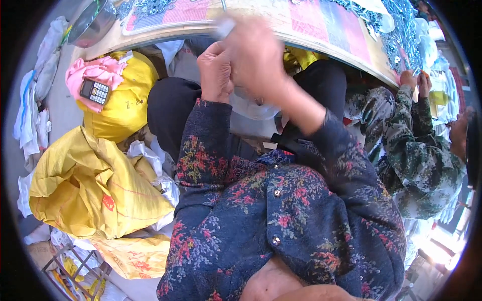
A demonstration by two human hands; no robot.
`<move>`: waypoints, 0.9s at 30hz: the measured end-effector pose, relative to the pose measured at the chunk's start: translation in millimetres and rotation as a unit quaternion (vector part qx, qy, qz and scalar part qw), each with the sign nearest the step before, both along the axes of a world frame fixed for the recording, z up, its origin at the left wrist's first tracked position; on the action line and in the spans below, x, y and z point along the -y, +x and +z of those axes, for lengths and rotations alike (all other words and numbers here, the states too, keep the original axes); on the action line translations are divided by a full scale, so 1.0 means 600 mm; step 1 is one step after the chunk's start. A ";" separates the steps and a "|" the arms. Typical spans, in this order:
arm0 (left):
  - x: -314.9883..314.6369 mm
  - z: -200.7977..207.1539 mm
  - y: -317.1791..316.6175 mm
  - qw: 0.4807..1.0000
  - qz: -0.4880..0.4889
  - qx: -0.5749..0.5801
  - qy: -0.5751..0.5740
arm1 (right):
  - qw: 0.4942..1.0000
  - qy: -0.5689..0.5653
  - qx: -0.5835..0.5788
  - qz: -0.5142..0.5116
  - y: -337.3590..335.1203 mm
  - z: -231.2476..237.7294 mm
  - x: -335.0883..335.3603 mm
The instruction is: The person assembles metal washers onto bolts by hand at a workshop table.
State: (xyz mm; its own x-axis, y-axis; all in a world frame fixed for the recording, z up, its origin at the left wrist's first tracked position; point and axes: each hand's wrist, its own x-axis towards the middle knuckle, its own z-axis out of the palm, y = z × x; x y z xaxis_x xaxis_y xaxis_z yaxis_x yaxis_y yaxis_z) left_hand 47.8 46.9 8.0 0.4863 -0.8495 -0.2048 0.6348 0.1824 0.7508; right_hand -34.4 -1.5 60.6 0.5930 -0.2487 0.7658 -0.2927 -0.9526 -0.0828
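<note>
**Left hand (pixel 216 70) and right hand (pixel 257 56) together, one small pale thing beside them**

From where I stand, two bare hands are up at the top centre of the frame, before one table (pixel 312 19). The left is drawn in, thumb against curled fingers; I can't tell whether it grips anything. The right, blurred, crosses in front of it with bent fingers; its hold I can't tell either. The one small pale thing (pixel 225 27), also blurred, is at the right's fingertips, top centre.

Metal parts lie in two heaps, too many to count: a left heap (pixel 150 7) at the upper left, a right heap (pixel 400 35) at the upper right. One metal bowl (pixel 92 27) sits in the upper-left corner.

Below it, one phone (pixel 95 93) rests on one pink cloth (pixel 108 70), over one full yellow sack (pixel 120 120). One open yellow sack (pixel 108 190) slumps at the lower left.

At the right, one co-worker (pixel 422 165) in camouflage has two hands by the table.
</note>
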 end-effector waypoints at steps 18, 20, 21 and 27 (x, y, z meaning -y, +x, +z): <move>-0.014 -0.015 0.002 0.995 -0.090 -0.011 -0.036 | 0.950 0.301 -0.005 0.080 -0.079 0.019 -0.013; -0.019 -0.013 0.002 0.983 -0.178 0.001 -0.041 | 0.828 0.548 0.000 0.118 -0.093 0.007 0.043; -0.016 -0.014 -0.004 0.983 -0.183 -0.007 -0.035 | 0.809 0.570 -0.026 0.142 -0.101 -0.006 0.059; -0.021 -0.031 -0.005 0.902 -0.262 0.338 0.061 | 0.879 0.468 -0.003 0.094 -0.130 -0.143 0.060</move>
State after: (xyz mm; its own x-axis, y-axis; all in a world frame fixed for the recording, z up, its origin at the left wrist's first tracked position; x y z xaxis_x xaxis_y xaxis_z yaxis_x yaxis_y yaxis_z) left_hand 44.8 59.6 -10.4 0.0727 -0.9901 -0.1200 -0.0016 -0.1204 0.9927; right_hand -112.5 -37.3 -25.4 0.6938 -0.6653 0.2756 -0.1405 -0.5005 -0.8543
